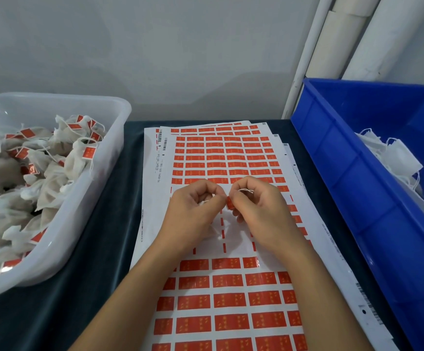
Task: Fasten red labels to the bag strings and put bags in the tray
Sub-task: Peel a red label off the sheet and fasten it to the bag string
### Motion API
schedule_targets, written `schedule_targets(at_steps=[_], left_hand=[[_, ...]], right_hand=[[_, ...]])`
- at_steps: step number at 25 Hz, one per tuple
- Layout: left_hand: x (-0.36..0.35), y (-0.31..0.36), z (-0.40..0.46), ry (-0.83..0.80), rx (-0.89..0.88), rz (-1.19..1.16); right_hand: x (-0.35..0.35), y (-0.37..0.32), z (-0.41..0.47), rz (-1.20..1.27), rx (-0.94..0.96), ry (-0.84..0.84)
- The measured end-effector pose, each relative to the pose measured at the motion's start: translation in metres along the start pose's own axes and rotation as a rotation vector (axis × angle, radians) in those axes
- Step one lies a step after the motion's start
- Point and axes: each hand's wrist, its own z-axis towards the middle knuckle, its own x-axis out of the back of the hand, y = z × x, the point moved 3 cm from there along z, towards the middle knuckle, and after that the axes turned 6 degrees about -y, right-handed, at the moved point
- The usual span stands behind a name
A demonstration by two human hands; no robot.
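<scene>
Pinching the red label (229,203) between our two hands, we hold it just above the label sheet (227,158): the left hand (195,211) curls around a mostly hidden bag, the right hand (259,206) grips the label and the string (246,190). The clear tray (109,158) lies well to our left, nearer the left hand, so that hand probably carries the bag over.

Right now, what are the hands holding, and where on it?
Both hands pinch a red label between their fingertips, left hand on its left edge, right hand on its right. White string crosses the right fingers; a bag is barely visible.
</scene>
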Motion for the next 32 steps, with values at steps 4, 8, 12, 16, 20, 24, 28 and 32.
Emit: schedule_targets(at_steps=[4,8,12,16,20,24,28,32], left_hand=[[0.0000,0.0003,0.0003,-0.007,0.003,-0.015],[-0.0021,0.0000,0.0002,0.025,0.025,-0.037],[-0.0020,0.0004,0.0000,0.003,0.039,-0.093],[-0.0024,0.0011,-0.0002,-0.023,0.040,-0.087],[-0.0018,0.0008,-0.0002,-0.014,0.030,-0.081],[-0.0006,0.0004,-0.0005,0.015,0.018,-0.061],[-0.0017,0.0010,-0.0010,0.008,0.018,-0.015],[-0.0022,0.0030,-0.0014,0.002,0.020,-0.018]], right_hand=[[-0.0035,0.0010,0.0008,-0.017,0.010,-0.007],[-0.0018,0.0024,0.0022,0.048,-0.009,0.023],[-0.0026,0.0023,0.0017,0.020,-0.002,0.015],[-0.0010,-0.0005,0.0016,-0.005,0.052,0.039],[-0.0009,-0.0008,0.0019,0.000,0.065,0.058],[-0.0013,0.0027,0.0017,0.058,0.019,0.064],[-0.0015,0.0032,0.0013,0.008,0.026,0.057],[-0.0010,0.0026,0.0017,-0.025,0.036,0.064]])
